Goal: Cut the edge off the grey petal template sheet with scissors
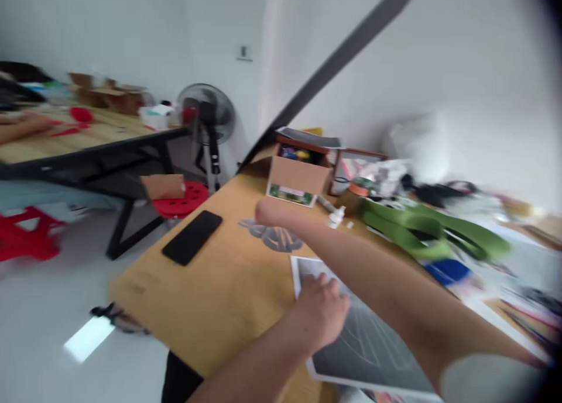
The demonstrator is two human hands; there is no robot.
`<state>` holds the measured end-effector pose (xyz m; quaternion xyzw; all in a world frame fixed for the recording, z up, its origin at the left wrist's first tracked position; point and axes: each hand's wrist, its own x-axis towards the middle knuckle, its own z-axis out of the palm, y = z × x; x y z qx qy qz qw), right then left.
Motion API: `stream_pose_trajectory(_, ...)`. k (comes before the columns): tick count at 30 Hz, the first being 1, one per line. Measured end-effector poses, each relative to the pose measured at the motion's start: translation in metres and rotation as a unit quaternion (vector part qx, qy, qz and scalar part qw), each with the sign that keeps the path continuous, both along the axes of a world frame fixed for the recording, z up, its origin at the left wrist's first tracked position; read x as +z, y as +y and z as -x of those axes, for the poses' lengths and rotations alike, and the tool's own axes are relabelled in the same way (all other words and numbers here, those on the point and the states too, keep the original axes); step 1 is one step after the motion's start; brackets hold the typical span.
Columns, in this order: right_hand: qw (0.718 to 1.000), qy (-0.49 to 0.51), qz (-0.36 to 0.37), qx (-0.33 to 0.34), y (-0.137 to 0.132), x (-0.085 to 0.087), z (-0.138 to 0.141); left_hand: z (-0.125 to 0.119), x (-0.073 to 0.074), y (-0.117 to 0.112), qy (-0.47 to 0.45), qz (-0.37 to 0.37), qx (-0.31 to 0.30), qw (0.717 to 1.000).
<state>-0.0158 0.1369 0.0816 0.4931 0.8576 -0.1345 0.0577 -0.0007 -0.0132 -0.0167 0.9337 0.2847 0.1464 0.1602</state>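
Note:
My left hand (324, 309) lies on a dark grey sheet (373, 350) with a white border and pale curved lines, its fingers spread a little and slightly bent. The right forearm crosses above that sheet, partly covering it. At its far end my right hand (267, 212) is at a grey paper cut-out (274, 237) with curved, petal-like openings. Blur and the angle hide the right fingers, so I cannot tell whether they grip the cut-out or only touch it.
A black phone (192, 237) lies near the table's left edge. Beyond my hands stand a cardboard box (298, 178) and a small white bottle (336, 217). Green material (404, 227) and clutter fill the right side. Behind are a fan (206, 113), a red stool (182, 199) and another person's arm (24, 127).

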Motion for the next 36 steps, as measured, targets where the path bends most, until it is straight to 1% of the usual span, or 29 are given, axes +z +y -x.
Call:
stream_pose_trajectory(1, 1.000, -0.019, -0.008, 0.001, 0.005, -0.002, -0.003, 0.001, -0.001, 0.001, 0.030, -0.022, -0.004, 0.999)
stream_pose_trajectory(3, 0.998, -0.056, -0.015, 0.004, 0.012, -0.009, -0.006, 0.001, -0.004, 0.004, 0.052, -0.046, 0.003, 0.998)
stream_pose_trajectory(5, 0.996, -0.085, -0.023, 0.008, 0.014, -0.015, -0.006, 0.000, -0.005, 0.004, 0.061, -0.049, 0.007, 0.997)
stream_pose_trajectory(8, 0.991, -0.125, -0.041, 0.013, 0.012, -0.024, -0.002, 0.000, -0.002, 0.003, 0.070, -0.038, 0.007, 0.997)
stream_pose_trajectory(11, 0.986, -0.155, -0.058, 0.030, 0.013, -0.031, 0.003, 0.002, -0.001, 0.003, 0.064, -0.037, 0.005, 0.997)
stream_pose_trajectory(17, 0.973, -0.203, -0.082, 0.074, 0.019, -0.041, 0.012, 0.002, -0.009, 0.004, 0.033, -0.043, 0.008, 0.998)
stream_pose_trajectory(21, 0.966, -0.220, -0.095, 0.095, 0.019, -0.047, 0.016, 0.002, -0.010, 0.003, 0.017, -0.049, 0.014, 0.999)
stream_pose_trajectory(29, 0.959, -0.234, -0.110, 0.115, 0.017, -0.052, 0.020, -0.003, -0.016, 0.005, 0.008, -0.034, 0.013, 0.999)
stream_pose_trajectory(36, 0.958, -0.234, -0.115, 0.117, 0.015, -0.053, 0.021, -0.005, -0.016, 0.006, 0.013, -0.025, 0.008, 1.000)
